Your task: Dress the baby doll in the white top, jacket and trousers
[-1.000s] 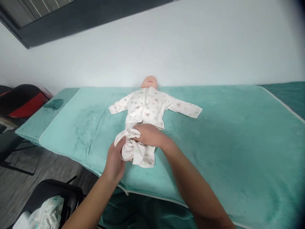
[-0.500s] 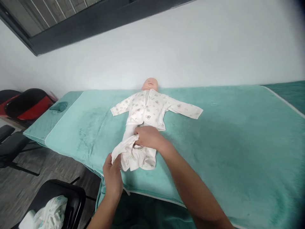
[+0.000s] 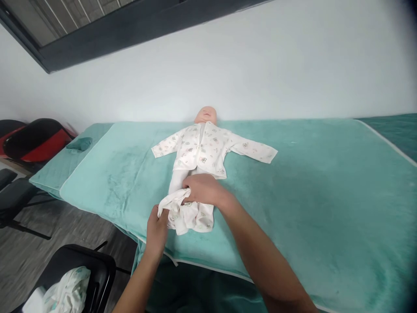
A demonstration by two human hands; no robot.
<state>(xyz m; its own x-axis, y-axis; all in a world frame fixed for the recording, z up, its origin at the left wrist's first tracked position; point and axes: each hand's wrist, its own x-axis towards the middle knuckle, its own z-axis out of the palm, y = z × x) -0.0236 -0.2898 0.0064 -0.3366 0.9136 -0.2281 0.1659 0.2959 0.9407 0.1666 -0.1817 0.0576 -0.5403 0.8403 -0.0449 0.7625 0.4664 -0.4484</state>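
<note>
A baby doll (image 3: 206,114) lies on its back on the green bed cover, its head toward the wall. It wears a white printed baby jacket (image 3: 208,148) with both sleeves spread out. Bunched around the doll's lower legs are white printed baby pants (image 3: 192,217). My left hand (image 3: 157,230) pinches the pants' edge at the left. My right hand (image 3: 202,189) lies over the doll's legs, its fingers closed on the upper edge of the pants and partly hidden by the cloth. One white leg (image 3: 177,180) of the doll shows between jacket and pants.
The bed (image 3: 309,208) stands against a white wall below a dark-framed window (image 3: 91,39). At the lower left a black chair (image 3: 87,261) holds a crumpled printed cloth (image 3: 70,289). More chairs (image 3: 39,141), black and red, stand at the far left.
My left hand has moved slightly right and up, toward my right hand. The stretched edge of the pants is now slacker and more bunched. My right hand has hardly moved.
</note>
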